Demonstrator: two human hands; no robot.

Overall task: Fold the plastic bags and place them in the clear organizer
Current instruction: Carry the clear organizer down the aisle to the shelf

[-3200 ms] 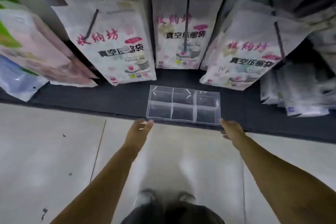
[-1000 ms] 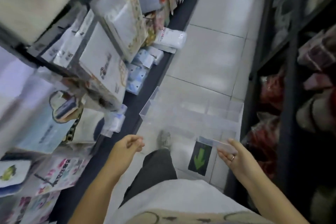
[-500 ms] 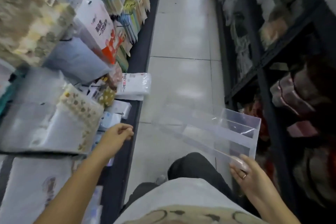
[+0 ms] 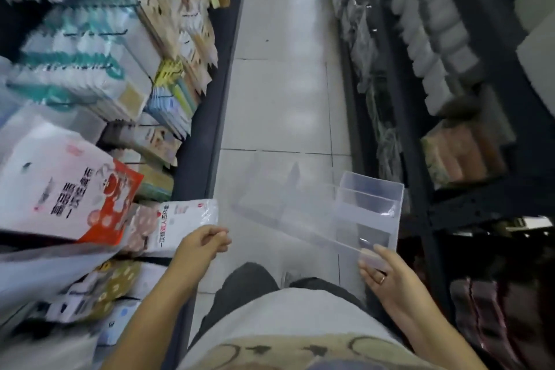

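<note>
The clear organizer (image 4: 368, 210), a see-through plastic box with dividers, hangs tilted over the aisle floor in front of me. My right hand (image 4: 387, 276) grips its near right corner, thumb on top and fingers underneath. My left hand (image 4: 199, 245) hovers left of the organizer with loosely curled fingers and holds nothing I can see. Next to that hand a white packet of plastic bags (image 4: 186, 224) lies on the low shelf edge. Blur hides the organizer's left end.
I stand in a narrow shop aisle with a pale tiled floor (image 4: 279, 99). Shelves of hanging packaged goods (image 4: 90, 75) line the left side, and a dark metal rack (image 4: 420, 135) with wrapped items lines the right. My legs and shirt fill the bottom.
The organizer was lifted off the dark shelf base, where both hands reached for it. The view has turned along the aisle, and my right hand now carries the organizer forward.
</note>
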